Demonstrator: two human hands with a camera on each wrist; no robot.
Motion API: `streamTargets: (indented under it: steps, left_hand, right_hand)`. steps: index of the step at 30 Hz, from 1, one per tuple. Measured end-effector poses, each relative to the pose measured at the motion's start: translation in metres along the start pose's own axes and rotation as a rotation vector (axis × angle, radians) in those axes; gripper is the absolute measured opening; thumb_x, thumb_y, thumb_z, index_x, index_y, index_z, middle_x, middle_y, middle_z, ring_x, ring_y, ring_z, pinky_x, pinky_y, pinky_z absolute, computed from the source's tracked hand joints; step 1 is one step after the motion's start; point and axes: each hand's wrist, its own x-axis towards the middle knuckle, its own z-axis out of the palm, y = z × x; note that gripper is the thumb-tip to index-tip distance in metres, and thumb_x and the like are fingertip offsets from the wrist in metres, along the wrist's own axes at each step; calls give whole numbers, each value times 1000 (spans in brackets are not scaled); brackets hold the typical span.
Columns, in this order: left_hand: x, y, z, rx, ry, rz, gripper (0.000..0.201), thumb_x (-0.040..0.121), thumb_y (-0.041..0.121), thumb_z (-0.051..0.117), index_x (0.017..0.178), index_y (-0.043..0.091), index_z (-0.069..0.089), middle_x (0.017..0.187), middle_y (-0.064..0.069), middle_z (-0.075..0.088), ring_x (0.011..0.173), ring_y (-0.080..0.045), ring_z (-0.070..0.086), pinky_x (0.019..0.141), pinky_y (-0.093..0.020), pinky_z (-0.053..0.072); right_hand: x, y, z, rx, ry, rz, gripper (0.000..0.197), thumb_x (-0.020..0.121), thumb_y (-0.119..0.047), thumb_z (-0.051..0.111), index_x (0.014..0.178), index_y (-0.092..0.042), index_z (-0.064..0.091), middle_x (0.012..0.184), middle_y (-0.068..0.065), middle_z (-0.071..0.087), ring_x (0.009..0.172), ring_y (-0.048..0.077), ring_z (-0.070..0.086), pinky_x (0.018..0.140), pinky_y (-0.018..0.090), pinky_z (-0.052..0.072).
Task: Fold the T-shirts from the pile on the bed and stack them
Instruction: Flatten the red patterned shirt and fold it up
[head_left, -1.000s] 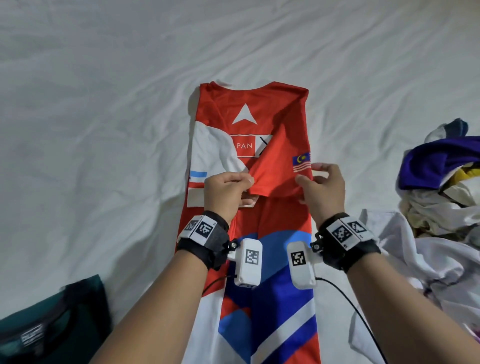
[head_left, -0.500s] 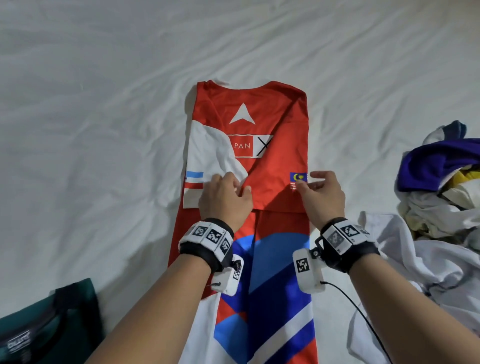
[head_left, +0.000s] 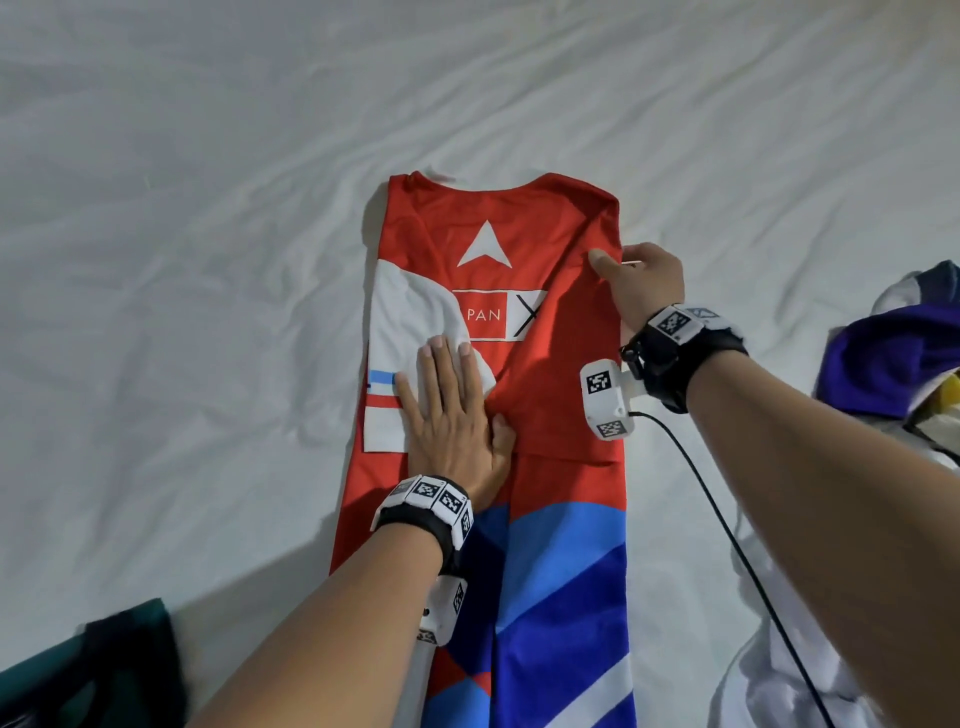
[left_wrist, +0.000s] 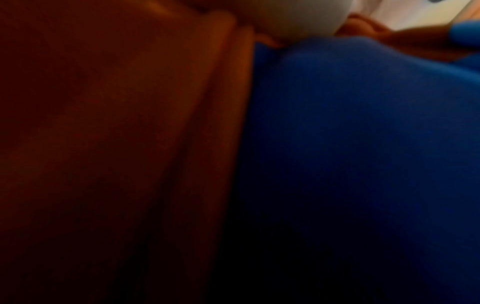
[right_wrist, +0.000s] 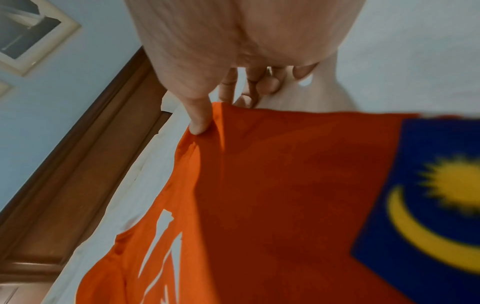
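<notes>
A red T-shirt (head_left: 550, 395) with blue and white panels lies on the white bed (head_left: 208, 260), folded into a long strip, its sleeves turned in over the back. My left hand (head_left: 449, 400) lies flat on the white sleeve part, fingers straight, pressing it down. My right hand (head_left: 631, 278) is at the shirt's right edge near the shoulder. In the right wrist view its thumb (right_wrist: 200, 123) presses on the red cloth (right_wrist: 272, 185) and the curled fingers sit behind the edge, pinching it. The left wrist view is dark, showing only the red and blue fabric (left_wrist: 350, 144) up close.
A pile of unfolded shirts (head_left: 893, 358), purple on top, sits at the right, with a white shirt (head_left: 769, 670) spread below it. A dark green shirt (head_left: 114, 670) lies at the lower left. A black cable (head_left: 727, 545) hangs from my right wrist. A wooden bed frame (right_wrist: 78, 164) borders the far side.
Both hands let go of the folded-in sleeve hem. The left hand flattened onto the sleeve; the right hand slid up along the shirt's right edge towards the shoulder.
</notes>
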Motion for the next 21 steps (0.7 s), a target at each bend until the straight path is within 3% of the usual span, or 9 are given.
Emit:
streamTargets:
  steps: [5,7,9,11,14,17,21]
  left_hand:
    - [0,1,5,-5,8,-7,90,89,44,35,162,3,3,169,-23,-3,157,-36,-4,122,-65,6]
    - [0,0,6,3,0,-6,90,89,45,34,162,3,4,169,-23,-3,157,-36,-5,123,-65,4]
    - [1,0,7,28,6,-6,90,89,45,35,162,3,7,169,-24,0,157,-37,-1,122,-65,7]
    - [0,-1,7,30,2,-12,89,89,45,35,162,3,6,169,-24,-2,157,-37,-2,123,-65,7]
    - [-1,2,3,29,-32,-25,89,90,46,29,162,4,-2,168,-23,-8,157,-37,-8,122,-65,6]
    - [-3,4,1,89,-71,-17,86,94,47,21,161,4,-10,168,-24,-13,156,-37,-12,121,-66,7]
    - [-2,4,-1,78,-74,-28,89,93,47,29,161,5,-8,168,-23,-12,157,-35,-11,122,-65,3]
  right_hand:
    - [24,-5,5,-60,20,-23,25,82,-44,73,93,-22,68,93,3,72,94,28,71,90,42,57]
    - [24,-5,6,-118,43,-11,24,83,-49,69,90,-26,63,91,-3,69,99,27,69,95,43,53]
    - [12,-5,6,-209,111,-34,27,88,-53,59,104,-31,59,101,-8,66,112,25,61,104,44,41]
    - [-20,-2,8,-317,169,-144,46,96,-47,54,134,-22,51,133,2,58,130,30,46,107,44,30]
    - [-95,23,10,-542,4,-466,63,103,-45,44,156,-14,31,165,10,25,152,30,19,120,48,16]
    - [-155,77,7,-833,-233,-556,68,106,-51,23,163,-15,12,171,7,-3,157,25,-7,126,49,4]
    - [-181,118,0,-957,-243,-515,69,105,-53,15,163,-15,6,170,5,-7,157,24,-11,126,52,0]
